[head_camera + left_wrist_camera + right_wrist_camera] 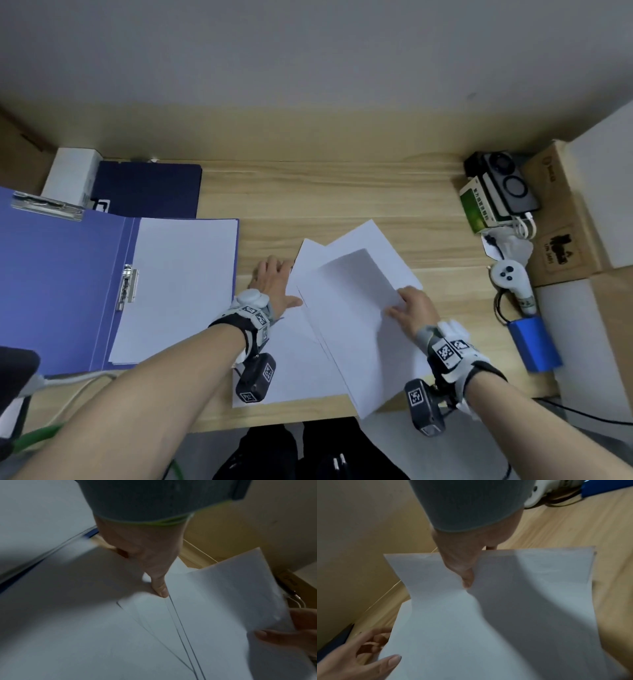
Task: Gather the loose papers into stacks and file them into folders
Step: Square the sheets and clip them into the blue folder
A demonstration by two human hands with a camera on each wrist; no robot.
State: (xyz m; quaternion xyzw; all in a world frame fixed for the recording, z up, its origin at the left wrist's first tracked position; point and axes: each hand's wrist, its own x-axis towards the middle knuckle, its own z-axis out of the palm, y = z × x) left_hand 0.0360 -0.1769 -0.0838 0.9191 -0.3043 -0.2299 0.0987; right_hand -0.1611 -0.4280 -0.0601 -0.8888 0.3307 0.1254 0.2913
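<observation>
Several loose white papers (pixel 342 335) lie fanned across the middle of the wooden desk (pixel 325 192). My right hand (pixel 407 308) pinches the right edge of the top sheaf (pixel 522 601), thumb on top, bending it up off the rest. My left hand (pixel 277 284) lies at the papers' left edge with straight fingers on the desk, and its thumb (pixel 160 588) presses on a sheet. To the left an open blue folder (pixel 61 274) holds a neat paper stack (pixel 178 284) beside its metal clip (pixel 127 287). A shut navy folder (pixel 147 188) lies behind it.
A white box (pixel 72 178) stands at the back left. Along the right side sit a black device (pixel 503 185), a green-and-white box (pixel 476 205), a white controller (pixel 510 277), a blue power bank (pixel 534 342) and cardboard boxes (pixel 561 219). The lowest sheets reach the desk's front edge (pixel 274 419).
</observation>
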